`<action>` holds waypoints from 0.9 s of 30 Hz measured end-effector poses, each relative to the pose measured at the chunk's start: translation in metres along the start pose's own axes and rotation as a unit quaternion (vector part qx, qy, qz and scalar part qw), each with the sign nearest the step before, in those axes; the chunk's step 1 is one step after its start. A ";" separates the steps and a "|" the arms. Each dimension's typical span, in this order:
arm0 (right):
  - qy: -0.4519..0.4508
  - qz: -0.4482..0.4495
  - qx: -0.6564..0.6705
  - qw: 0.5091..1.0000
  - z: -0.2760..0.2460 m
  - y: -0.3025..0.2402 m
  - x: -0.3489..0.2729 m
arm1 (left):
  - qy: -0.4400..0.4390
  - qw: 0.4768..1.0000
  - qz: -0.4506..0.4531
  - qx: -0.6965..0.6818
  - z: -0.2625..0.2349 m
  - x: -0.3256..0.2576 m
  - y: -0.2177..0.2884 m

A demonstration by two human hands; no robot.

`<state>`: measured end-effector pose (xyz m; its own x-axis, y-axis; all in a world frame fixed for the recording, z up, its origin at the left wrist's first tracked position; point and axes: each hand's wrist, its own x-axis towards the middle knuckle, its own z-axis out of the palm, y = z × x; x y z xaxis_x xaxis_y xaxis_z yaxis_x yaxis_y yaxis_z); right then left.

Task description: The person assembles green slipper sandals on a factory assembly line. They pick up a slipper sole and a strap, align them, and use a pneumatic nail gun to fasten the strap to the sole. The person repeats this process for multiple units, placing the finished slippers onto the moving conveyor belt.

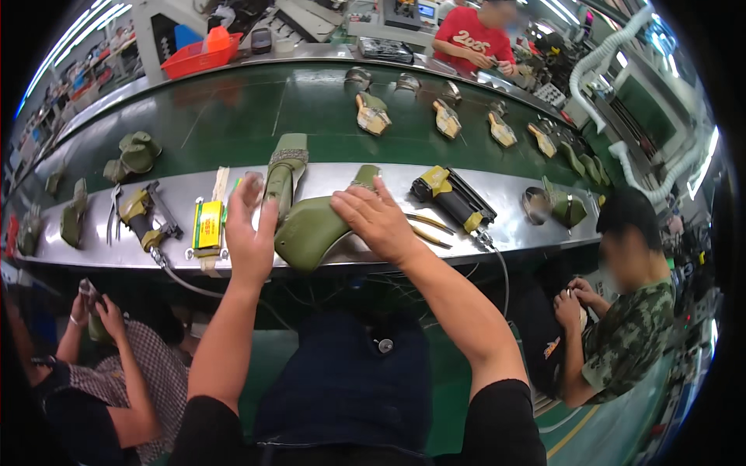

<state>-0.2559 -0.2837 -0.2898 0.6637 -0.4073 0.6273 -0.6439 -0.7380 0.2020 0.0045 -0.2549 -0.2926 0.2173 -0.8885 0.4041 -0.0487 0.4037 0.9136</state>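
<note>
One green shoe (pixel 307 233) lies tilted at the front of the metal bench (pixel 517 206), overhanging its edge, between the left hand (pixel 252 245) and right hand (pixel 385 225), with a second green shoe (pixel 284 177) just behind it. The right fingers are stretched out, loosely spread over the near shoe and not curled round anything, which probably keeps it from tipping. The left fingers stand up, thumb well apart, beside both shoes; they grip nothing that shows, and whether they touch is hard to tell. A glittery band crosses the second shoe; another green end beyond the right fingers has one too, but its join is hidden. A hosed yellow-and-black air tool (pixel 451 200) lies to the right and a similar air tool (pixel 144 217) to the left, presumably so either can be picked up without stretching. Pliers (pixel 427 229) lie near the right wrist, perhaps for the same reason. On the green belt (pixel 249 109) beyond, tan-soled shoe pieces (pixel 373 118) lie in a spaced row, likely to keep them apart. Print shows on a yellow-and-green box (pixel 207 227) left of the hands, too small to make out surely; large pale lettering crosses the red shirt (pixel 470 39) of a co-worker opposite.
</note>
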 end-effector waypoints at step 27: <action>-0.030 0.540 -0.212 0.814 -0.139 0.227 -0.241 | -0.081 0.990 -0.116 -0.023 0.089 -0.102 -0.026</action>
<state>-0.6145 -0.2781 -0.2905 -0.3672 -0.7302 0.5762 -0.9293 0.3147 -0.1933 -0.1029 -0.1945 -0.3540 0.0574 -0.9805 0.1882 0.0299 0.1901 0.9813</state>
